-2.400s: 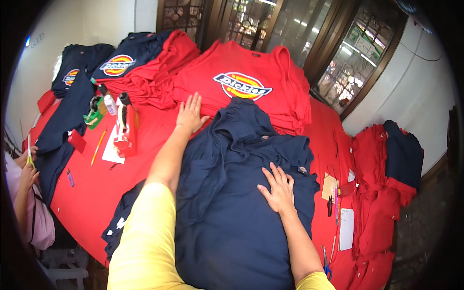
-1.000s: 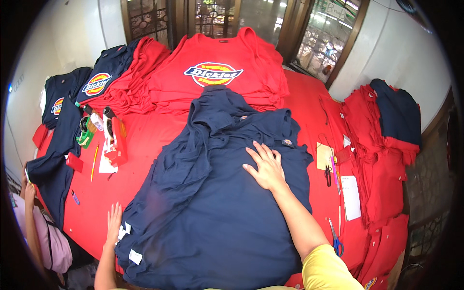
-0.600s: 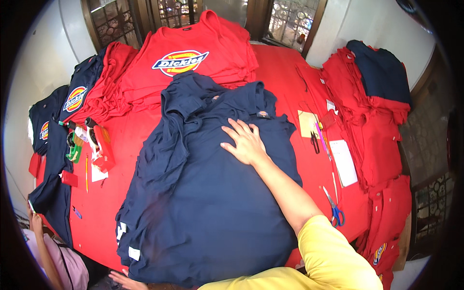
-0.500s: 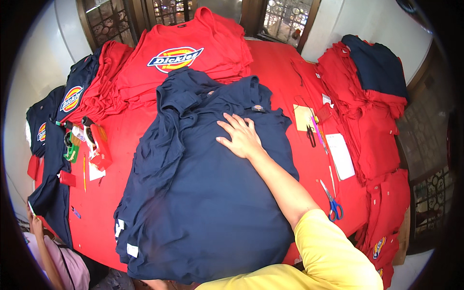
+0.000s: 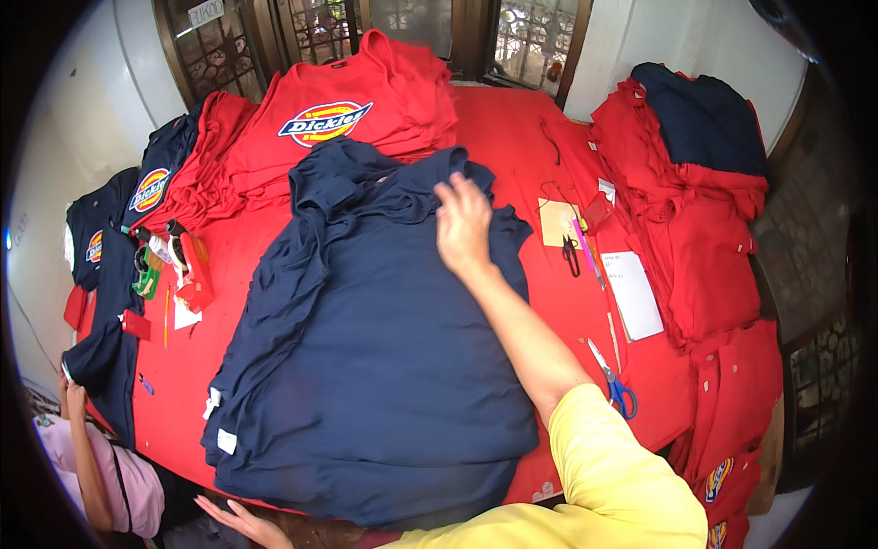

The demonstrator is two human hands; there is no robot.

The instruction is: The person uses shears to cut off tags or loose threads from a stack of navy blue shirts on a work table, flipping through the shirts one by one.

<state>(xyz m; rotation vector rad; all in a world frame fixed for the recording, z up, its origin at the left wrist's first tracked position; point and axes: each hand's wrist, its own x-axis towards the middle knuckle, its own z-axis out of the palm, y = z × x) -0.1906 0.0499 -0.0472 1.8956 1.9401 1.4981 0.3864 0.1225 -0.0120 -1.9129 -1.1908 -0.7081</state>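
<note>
A pile of navy shirts lies spread over the middle of the table, with the neck opening at the far end and small white tags along the left edge. My right hand is over the far right of the pile, beside the neckline. Its fingers are slightly bent and a little apart, and nothing shows in them; whether they touch the cloth is hard to see. My left hand is low, off the near edge of the table, open with fingers stretched and holding nothing.
Red shirts are heaped at the back; folded red garments line the right side. Blue-handled scissors, black snips and paper lie right. A tape dispenser stands left. Another person's hand holds navy cloth.
My right hand has gone from lying flat and spread on the navy shirt to a more bent pose by the neckline. My left hand has come into view at the lower edge.
</note>
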